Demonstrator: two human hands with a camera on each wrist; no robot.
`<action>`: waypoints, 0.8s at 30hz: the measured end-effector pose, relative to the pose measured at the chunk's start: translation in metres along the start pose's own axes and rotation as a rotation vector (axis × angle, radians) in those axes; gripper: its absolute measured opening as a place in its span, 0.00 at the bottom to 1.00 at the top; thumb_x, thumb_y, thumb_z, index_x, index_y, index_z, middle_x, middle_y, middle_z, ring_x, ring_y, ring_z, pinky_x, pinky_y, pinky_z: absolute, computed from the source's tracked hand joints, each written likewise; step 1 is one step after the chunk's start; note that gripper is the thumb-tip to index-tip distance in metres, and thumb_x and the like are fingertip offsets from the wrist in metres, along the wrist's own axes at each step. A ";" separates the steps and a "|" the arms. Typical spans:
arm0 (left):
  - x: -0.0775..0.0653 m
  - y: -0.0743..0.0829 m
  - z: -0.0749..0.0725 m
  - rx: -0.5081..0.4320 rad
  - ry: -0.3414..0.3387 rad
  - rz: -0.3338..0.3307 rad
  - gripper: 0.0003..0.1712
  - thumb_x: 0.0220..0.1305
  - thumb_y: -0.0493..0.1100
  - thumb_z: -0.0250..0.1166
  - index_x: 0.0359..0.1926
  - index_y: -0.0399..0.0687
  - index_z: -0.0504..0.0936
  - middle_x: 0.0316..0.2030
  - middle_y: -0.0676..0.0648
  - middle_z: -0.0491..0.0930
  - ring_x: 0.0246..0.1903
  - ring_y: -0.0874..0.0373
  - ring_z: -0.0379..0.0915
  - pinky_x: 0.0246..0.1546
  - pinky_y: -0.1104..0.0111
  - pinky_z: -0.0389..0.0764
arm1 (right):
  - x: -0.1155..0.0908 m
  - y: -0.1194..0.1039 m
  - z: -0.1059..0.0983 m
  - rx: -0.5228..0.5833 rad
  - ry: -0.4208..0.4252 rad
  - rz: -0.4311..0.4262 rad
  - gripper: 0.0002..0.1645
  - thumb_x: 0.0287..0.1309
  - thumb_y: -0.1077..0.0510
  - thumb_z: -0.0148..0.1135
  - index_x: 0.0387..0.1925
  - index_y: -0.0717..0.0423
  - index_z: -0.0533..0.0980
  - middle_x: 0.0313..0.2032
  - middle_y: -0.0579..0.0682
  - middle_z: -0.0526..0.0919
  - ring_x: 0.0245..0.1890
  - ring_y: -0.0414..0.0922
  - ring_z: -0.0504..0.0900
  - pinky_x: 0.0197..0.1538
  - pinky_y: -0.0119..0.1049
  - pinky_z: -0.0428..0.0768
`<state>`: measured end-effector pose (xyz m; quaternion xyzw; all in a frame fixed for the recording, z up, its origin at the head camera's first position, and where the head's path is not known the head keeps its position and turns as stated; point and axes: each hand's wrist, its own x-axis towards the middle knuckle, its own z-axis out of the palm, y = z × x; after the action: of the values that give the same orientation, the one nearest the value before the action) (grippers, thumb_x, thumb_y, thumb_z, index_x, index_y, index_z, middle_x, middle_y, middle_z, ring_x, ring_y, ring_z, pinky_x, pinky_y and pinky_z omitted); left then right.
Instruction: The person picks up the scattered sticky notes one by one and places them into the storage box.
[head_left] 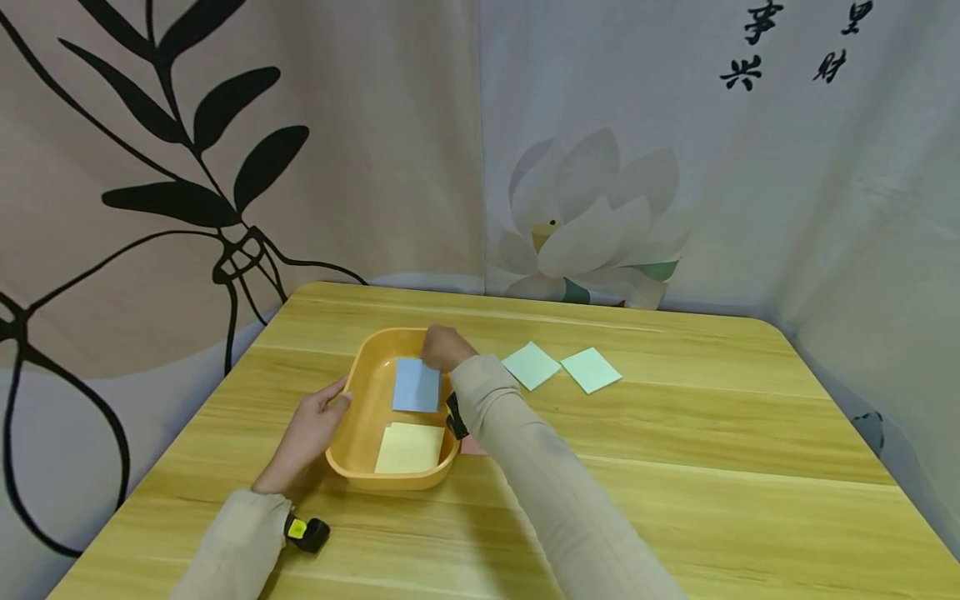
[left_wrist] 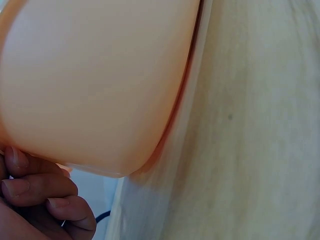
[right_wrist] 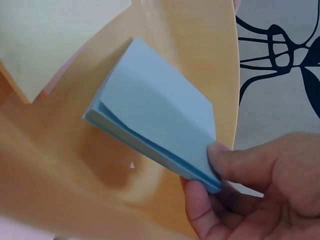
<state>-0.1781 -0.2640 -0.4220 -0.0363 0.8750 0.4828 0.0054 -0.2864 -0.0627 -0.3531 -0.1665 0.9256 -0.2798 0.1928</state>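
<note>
My right hand (head_left: 446, 348) pinches a blue sticky-note pad (right_wrist: 155, 100) by one corner, thumb on top and fingers beneath. The pad is inside a yellow-orange plastic tray (head_left: 366, 417), with its top sheets lifting slightly along one edge in the right wrist view. Toward the tray's near end lies a pale yellow sticky-note pad (head_left: 408, 450), a strip of pink showing under it. My left hand (head_left: 309, 433) grips the tray's left rim, thumb uppermost; in the left wrist view its fingers (left_wrist: 40, 187) curl beside the tray's outer wall.
Two pale green sticky-note pads (head_left: 531, 366) (head_left: 591, 370) lie on the wooden table (head_left: 712, 450) right of the tray. Part of a pink note (head_left: 472, 447) shows beside the tray, partly behind my right wrist. Printed curtains (head_left: 390, 150) hang behind the table.
</note>
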 end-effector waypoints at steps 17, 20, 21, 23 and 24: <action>0.000 -0.001 0.001 -0.014 -0.018 0.014 0.31 0.75 0.49 0.46 0.73 0.41 0.56 0.51 0.30 0.74 0.19 0.57 0.61 0.26 0.67 0.69 | -0.012 -0.008 0.000 -0.165 -0.053 -0.007 0.22 0.68 0.68 0.42 0.61 0.61 0.70 0.59 0.54 0.74 0.30 0.42 0.66 0.33 0.33 0.64; 0.000 -0.002 0.001 -0.017 -0.018 0.010 0.31 0.75 0.49 0.46 0.73 0.42 0.56 0.31 0.37 0.78 0.14 0.60 0.59 0.21 0.70 0.68 | -0.015 -0.009 0.000 -0.184 -0.055 -0.026 0.21 0.69 0.66 0.42 0.61 0.61 0.70 0.59 0.54 0.74 0.38 0.44 0.68 0.40 0.35 0.65; 0.000 -0.002 0.001 -0.021 -0.016 0.011 0.31 0.75 0.49 0.47 0.73 0.42 0.57 0.21 0.43 0.73 0.12 0.63 0.49 0.16 0.70 0.64 | -0.015 -0.009 0.000 -0.192 -0.059 -0.029 0.22 0.69 0.66 0.42 0.61 0.60 0.70 0.59 0.54 0.74 0.38 0.44 0.68 0.40 0.35 0.65; 0.000 -0.003 0.001 -0.016 -0.011 0.016 0.31 0.75 0.49 0.47 0.73 0.41 0.57 0.16 0.48 0.66 0.11 0.64 0.48 0.16 0.71 0.64 | -0.013 -0.009 0.000 -0.210 -0.064 -0.037 0.21 0.69 0.66 0.43 0.60 0.61 0.71 0.58 0.54 0.75 0.33 0.43 0.67 0.39 0.35 0.65; 0.001 -0.003 0.001 -0.017 -0.010 0.016 0.31 0.75 0.49 0.47 0.73 0.41 0.57 0.16 0.47 0.66 0.11 0.64 0.48 0.15 0.71 0.63 | -0.012 -0.009 0.000 -0.215 -0.069 -0.037 0.20 0.69 0.66 0.43 0.59 0.61 0.71 0.57 0.54 0.75 0.31 0.42 0.65 0.38 0.34 0.65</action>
<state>-0.1785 -0.2644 -0.4251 -0.0268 0.8712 0.4902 0.0055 -0.2744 -0.0651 -0.3452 -0.2129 0.9398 -0.1766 0.2005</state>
